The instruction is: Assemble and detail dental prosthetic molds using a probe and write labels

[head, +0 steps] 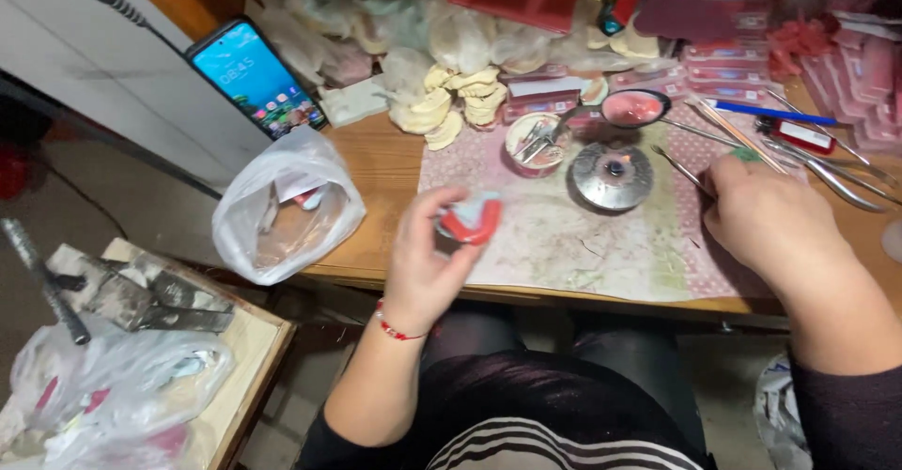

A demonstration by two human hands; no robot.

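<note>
Nearest the camera sat the person's lap in a dark striped top (564, 432), both forearms rising from it. Far left, a side stand (246, 357) carried crumpled plastic bags (113, 385) and a grimy metal tool (141, 291). Beyond it, a white plastic bag (282, 207) hung at the tabletop (376, 169) edge, and a lit phone (256, 77) leaned behind it. Next along, the left hand (427, 263), a red thread bracelet (399, 329) on its wrist, was raised above the near tabletop edge, its fingers (442, 209) clenched around a red-and-white wax denture piece (473, 219). Behind lay pale plaster casts (456, 99), then a small cup of metal instruments (537, 143), a round metal burner (613, 174) with a small flame, and a spoon of pink wax (634, 106). On the patterned mat (583, 244), the right hand (775, 216) rested knuckles up; its fingers curled beside thin metal tools (827, 174), though whether they gripped one could not be told. Pink wax sheets (846, 75) were stacked far right
</note>
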